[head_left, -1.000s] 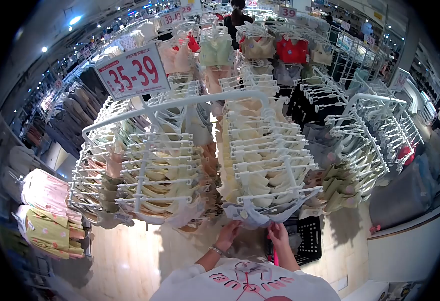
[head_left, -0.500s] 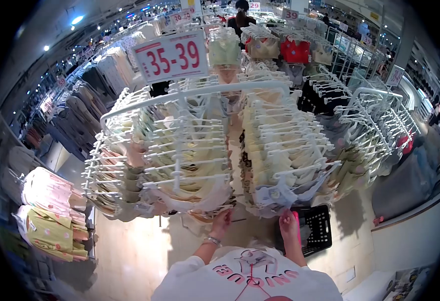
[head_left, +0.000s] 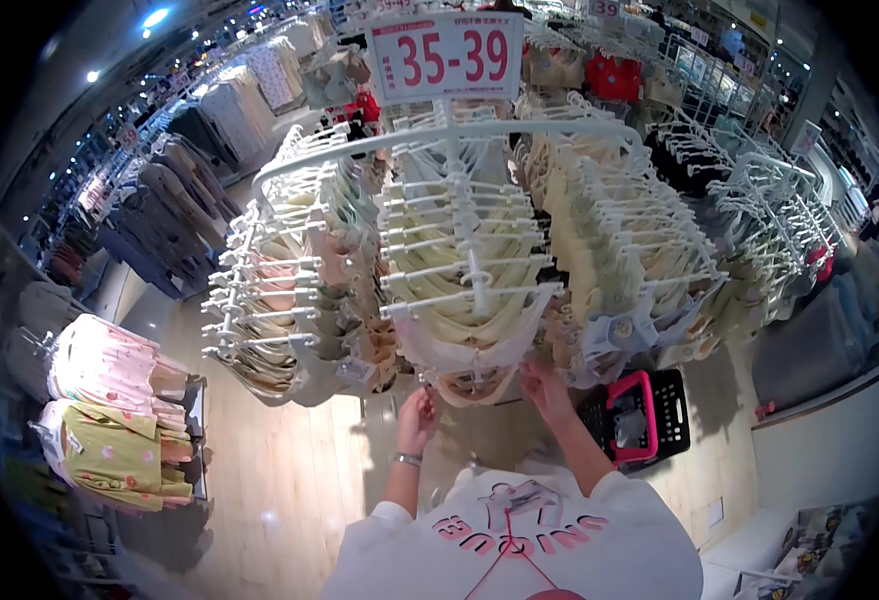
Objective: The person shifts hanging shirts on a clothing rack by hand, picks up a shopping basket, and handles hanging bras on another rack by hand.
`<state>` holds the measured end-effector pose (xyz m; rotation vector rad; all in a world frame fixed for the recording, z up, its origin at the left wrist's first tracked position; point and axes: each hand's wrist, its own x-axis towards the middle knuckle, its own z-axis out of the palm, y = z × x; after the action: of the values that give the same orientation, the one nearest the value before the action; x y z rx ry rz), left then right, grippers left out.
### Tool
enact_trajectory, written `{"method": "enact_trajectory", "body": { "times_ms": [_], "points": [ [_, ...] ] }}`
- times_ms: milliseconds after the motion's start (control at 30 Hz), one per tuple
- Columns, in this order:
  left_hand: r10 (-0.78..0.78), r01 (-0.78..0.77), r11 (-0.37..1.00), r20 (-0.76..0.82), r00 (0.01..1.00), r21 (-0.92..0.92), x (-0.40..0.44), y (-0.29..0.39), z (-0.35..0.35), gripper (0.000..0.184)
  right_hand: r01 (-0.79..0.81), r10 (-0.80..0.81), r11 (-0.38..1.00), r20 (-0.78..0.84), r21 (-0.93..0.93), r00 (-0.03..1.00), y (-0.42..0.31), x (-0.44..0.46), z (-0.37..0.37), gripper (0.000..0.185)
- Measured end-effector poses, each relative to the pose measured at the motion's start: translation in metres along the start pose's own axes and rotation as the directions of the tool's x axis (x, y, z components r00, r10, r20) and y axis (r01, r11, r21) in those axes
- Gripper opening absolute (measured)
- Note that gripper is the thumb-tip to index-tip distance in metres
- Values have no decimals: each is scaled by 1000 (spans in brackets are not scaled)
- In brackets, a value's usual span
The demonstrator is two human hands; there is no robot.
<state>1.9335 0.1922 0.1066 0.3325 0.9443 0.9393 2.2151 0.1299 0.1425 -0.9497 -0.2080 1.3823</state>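
Note:
Bras (head_left: 464, 345) hang on white hangers in the middle row of the rack, a pale pinkish one in front with beige cups below. My left hand (head_left: 417, 420) is closed at the lower left edge of these bras, its fingers pinched together at the fabric. On the other side, my right hand (head_left: 549, 392) pinches the lower right edge, fingertips partly hidden by the cloth. A pale blue bra (head_left: 619, 330) fronts the row to the right, apart from my hand.
A white rack (head_left: 447, 130) carries the rows, with a price sign (head_left: 446, 58) on top. On the floor at right is a black basket (head_left: 671, 412) with a pink handle (head_left: 649, 420). Pink pajamas (head_left: 104, 365) and green pajamas (head_left: 109, 455) hang at left.
The view has turned left, so the rack sits further right in it. My right hand has moved from the blue bra's row to the middle row, and the hands are at either side of it.

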Motion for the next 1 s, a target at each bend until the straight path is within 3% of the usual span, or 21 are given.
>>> {"method": "enact_trajectory", "body": {
  "times_ms": [33,100,167,267,400,500,567,700,733,767,833,967,1000],
  "points": [
    [8,-8,1000,0,1000,21,4,6,-3,15,10,-10,1000,28,-24,1000,-3,0,2,15],
    [114,-122,992,163,980,37,7,21,-2,15,18,-16,999,73,-30,997,-4,4,-4,16],
    [182,-186,982,85,980,39,6,28,5,33,16,-16,1000,107,4,994,-2,14,-25,17],
    [292,-296,951,60,954,83,0,34,20,61,45,-47,988,-9,-148,999,-36,-15,7,25],
    [342,-390,908,264,902,153,1,43,32,77,-20,70,957,165,-288,984,-32,22,-21,56],
    [335,-359,927,187,924,113,4,46,43,78,-3,58,941,154,-339,986,-28,26,-3,77],
    [429,-466,851,190,883,243,11,41,50,87,-48,89,957,134,-285,987,-23,33,1,87],
    [528,-573,600,262,808,558,9,53,57,99,229,-154,842,189,-488,970,-13,55,-6,89],
    [645,-628,343,311,698,699,20,51,51,102,271,-189,798,203,-538,961,-14,59,-9,90],
    [651,-635,316,326,685,705,23,53,47,101,313,-225,748,219,-585,949,-16,63,-12,91],
    [659,-651,264,360,661,712,25,58,49,98,246,-115,687,232,-684,966,-43,38,13,91],
    [530,-614,532,336,778,583,10,55,51,79,283,-40,634,335,-720,941,-39,36,2,89],
    [506,-601,585,334,795,544,8,55,49,73,266,-55,713,326,-649,944,-32,37,-2,86]
  ]
}}
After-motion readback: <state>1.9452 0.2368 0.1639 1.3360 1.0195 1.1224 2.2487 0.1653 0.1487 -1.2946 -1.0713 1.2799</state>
